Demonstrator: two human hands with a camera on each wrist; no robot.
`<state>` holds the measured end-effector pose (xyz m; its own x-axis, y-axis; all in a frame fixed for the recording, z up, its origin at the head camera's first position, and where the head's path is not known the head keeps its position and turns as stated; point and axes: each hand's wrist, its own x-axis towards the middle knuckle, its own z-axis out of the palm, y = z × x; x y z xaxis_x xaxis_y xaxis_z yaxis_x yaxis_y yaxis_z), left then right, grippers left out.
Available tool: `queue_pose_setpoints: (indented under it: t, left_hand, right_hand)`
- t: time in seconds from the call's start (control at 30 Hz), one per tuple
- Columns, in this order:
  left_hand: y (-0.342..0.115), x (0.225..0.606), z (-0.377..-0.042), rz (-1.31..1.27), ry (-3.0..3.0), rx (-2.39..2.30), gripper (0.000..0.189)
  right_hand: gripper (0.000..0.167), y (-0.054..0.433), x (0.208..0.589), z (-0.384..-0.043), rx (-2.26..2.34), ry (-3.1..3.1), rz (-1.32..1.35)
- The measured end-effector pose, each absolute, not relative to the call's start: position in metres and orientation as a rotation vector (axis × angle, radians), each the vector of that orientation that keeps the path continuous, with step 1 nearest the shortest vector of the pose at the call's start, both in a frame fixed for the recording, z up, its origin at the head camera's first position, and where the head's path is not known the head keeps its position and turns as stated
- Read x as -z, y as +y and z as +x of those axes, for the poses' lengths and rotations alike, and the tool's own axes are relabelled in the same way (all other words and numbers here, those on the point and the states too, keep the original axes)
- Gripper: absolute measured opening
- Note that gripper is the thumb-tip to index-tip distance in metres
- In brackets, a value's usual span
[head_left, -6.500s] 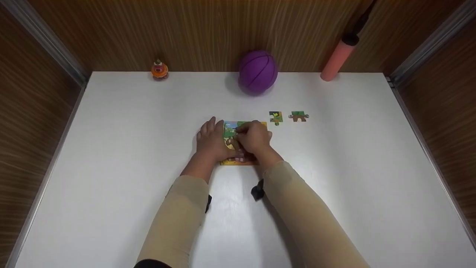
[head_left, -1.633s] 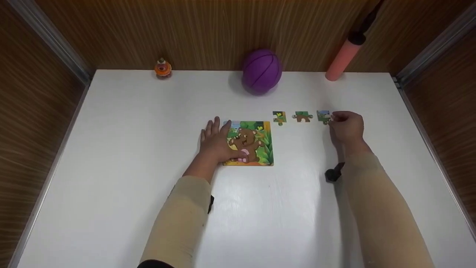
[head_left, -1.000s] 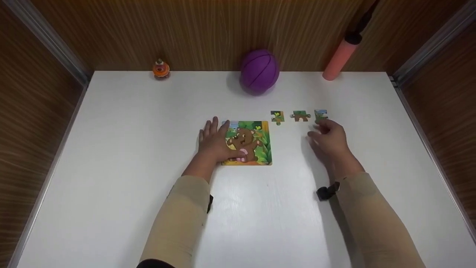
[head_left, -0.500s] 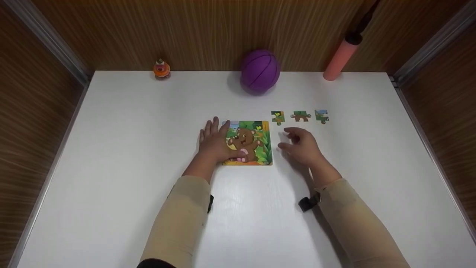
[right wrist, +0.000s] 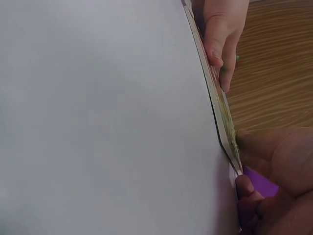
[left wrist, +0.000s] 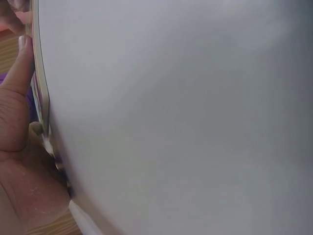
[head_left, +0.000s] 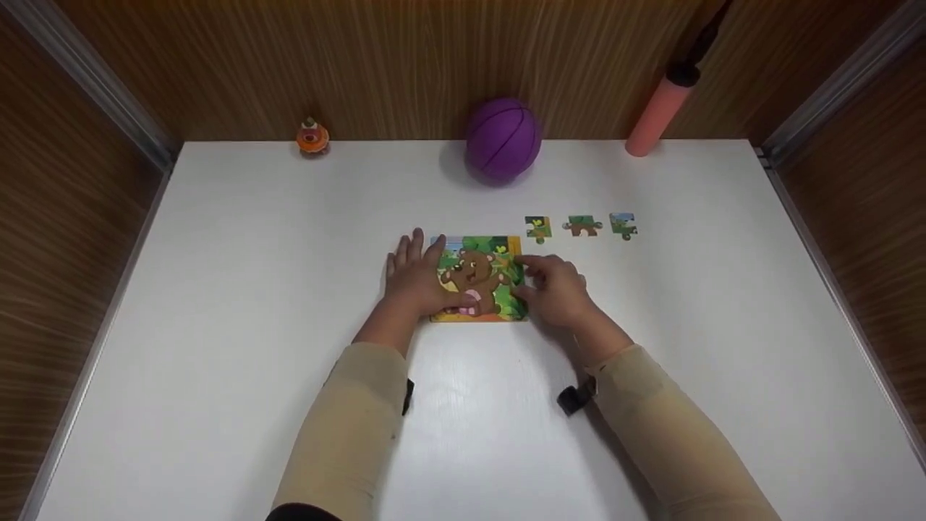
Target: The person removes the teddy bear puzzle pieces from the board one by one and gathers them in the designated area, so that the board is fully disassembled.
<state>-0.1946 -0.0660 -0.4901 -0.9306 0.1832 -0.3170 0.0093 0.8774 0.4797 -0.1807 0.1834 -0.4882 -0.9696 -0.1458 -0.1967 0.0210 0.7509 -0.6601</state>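
Observation:
A square jigsaw puzzle with a brown bear picture lies mid-table. My left hand rests on its left side, fingers spread beyond the edge and thumb across the lower bear; that thumb appears along the board in the left wrist view. At the opposite edge is my right hand, thumb and index over the picture's rim. The right wrist view shows its thumb on the face and curled fingers against the side. Three loose pieces lie behind: a yellow-and-green one, a brown-and-green one and a blue-and-green one.
A purple ball stands at the back of the white table. A small orange figurine is at the back left. A pink pump leans against the wooden wall at the back right.
My right hand set the blue-and-green piece down right of the other two, let go, and came back left to the puzzle's right edge. My left hand has stayed on the puzzle.

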Motion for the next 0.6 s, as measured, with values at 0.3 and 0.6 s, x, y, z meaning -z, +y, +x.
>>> queue_pose_setpoints:
  t: [0.3,0.6]
  left_hand:
    - [-0.0632,0.4914,-0.1948,0.154,2.677,-0.707,0.131]
    - [-0.0585,0.4907,-0.1943,0.135,2.715,-0.671,0.106]
  right_hand:
    - [0.044,0.1799,0.4856,-0.1820,0.836,2.773,-0.138]
    - [0.040,0.1732,0.4822,-0.1888,0.860,2.705,-0.022]
